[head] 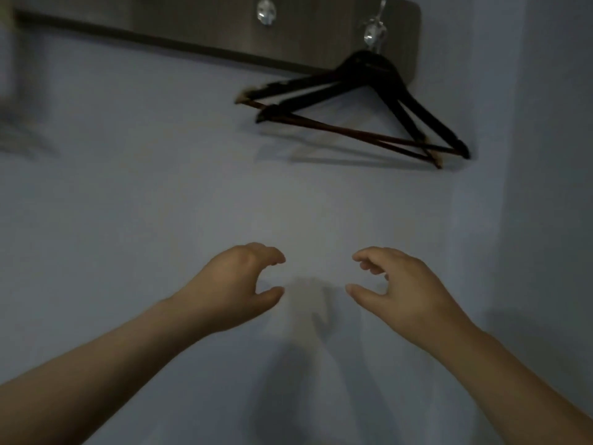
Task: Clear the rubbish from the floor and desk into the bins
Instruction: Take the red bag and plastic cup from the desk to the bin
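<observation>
My left hand [237,284] and my right hand [394,284] are both raised in front of a plain pale wall [160,203], a short gap between them. The fingers of each hang loosely curled and hold nothing. Both bare forearms reach in from the bottom corners. No rubbish, bin, floor or desk is in view.
A dark wooden hook rail [288,30] runs along the top of the wall with shiny metal hooks. Two dark coat hangers [369,107] hang from the right hook [373,32]. A wall corner [513,187] stands at the right.
</observation>
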Tool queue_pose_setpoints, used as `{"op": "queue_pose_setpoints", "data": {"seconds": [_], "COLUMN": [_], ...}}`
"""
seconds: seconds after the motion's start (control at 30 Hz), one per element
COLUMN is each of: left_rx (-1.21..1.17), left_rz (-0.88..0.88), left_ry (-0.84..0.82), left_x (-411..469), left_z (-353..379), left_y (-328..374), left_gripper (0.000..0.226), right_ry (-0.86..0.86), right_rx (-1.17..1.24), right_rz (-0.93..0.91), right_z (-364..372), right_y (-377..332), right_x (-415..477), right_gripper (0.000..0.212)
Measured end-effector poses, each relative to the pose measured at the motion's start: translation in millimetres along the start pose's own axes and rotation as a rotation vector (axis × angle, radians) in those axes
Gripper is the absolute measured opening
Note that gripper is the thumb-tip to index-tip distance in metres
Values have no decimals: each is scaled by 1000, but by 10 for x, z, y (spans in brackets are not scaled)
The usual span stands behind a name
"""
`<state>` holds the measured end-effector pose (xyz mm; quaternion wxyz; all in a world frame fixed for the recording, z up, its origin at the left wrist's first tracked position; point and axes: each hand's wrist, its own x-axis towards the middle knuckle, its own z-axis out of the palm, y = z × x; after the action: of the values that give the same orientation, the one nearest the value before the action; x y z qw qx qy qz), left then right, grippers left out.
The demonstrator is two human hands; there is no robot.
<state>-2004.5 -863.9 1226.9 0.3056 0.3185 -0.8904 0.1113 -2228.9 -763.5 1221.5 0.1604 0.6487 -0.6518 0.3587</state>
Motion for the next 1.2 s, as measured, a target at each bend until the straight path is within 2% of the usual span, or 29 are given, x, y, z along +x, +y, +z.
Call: {"op": "queue_pose_setpoints", "data": {"seconds": [0.23, 0.47, 0.83, 1.2], "left_rx": [241, 479, 703, 837], "left_rz": [-322, -677, -1024, -1251], "left_ry": [72, 77, 92, 99], "left_x": [-655, -1596, -2832, -4246], "left_z": [-632, -1136, -1930, -2987], "left_y": [-290, -76, 600, 1385], "left_gripper": [46, 46, 47, 43], "right_ry": [-53, -188, -331, -421], "right_rx": [247, 516, 808, 965], "right_rz": [-292, -614, -974, -1164], "right_z": [416, 786, 839, 372], "right_y": [-587, -1421, -2880, -4382], "right_x": [482, 471, -295, -1516], "right_gripper": [40, 42, 44, 45]}}
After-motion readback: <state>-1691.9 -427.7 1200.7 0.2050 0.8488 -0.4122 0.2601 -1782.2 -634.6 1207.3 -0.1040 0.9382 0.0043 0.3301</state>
